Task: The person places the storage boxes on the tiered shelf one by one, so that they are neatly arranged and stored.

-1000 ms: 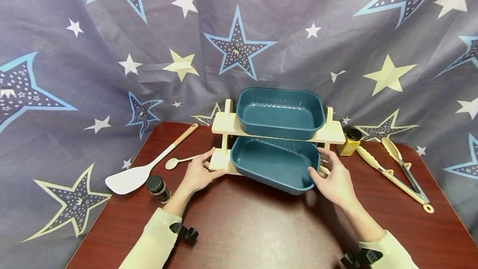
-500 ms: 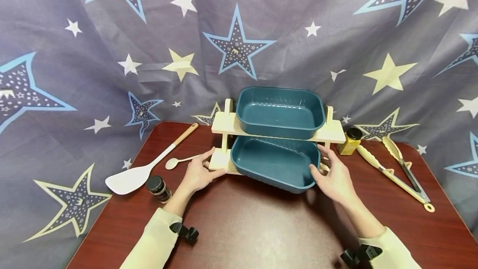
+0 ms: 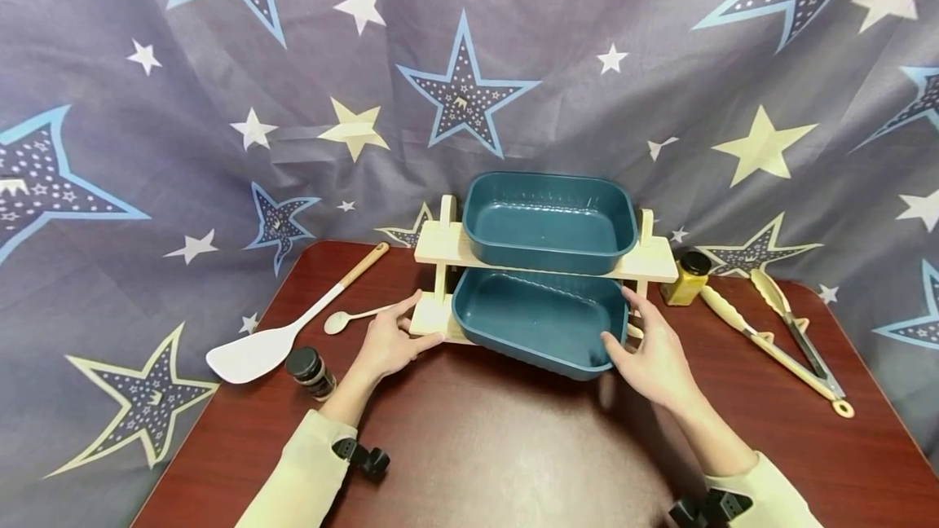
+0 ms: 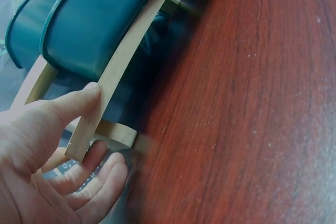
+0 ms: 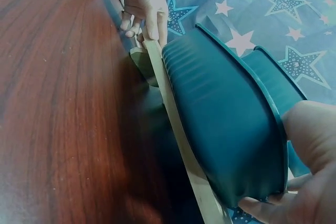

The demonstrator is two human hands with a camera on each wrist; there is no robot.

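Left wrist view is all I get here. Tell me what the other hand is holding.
Observer: The right hand grips the right front corner of the lower teal basin, thumb on its rim.
Operator: Report how that basin sits in the rack.
Observer: Skewed: its right front corner juts past the wooden rack toward the person.
Operator: Say what lies beside my hand, off frame.
Observer: Left of the left hand, a small wooden spoon, a white spatula and a black-lidded spice jar rest on the table.
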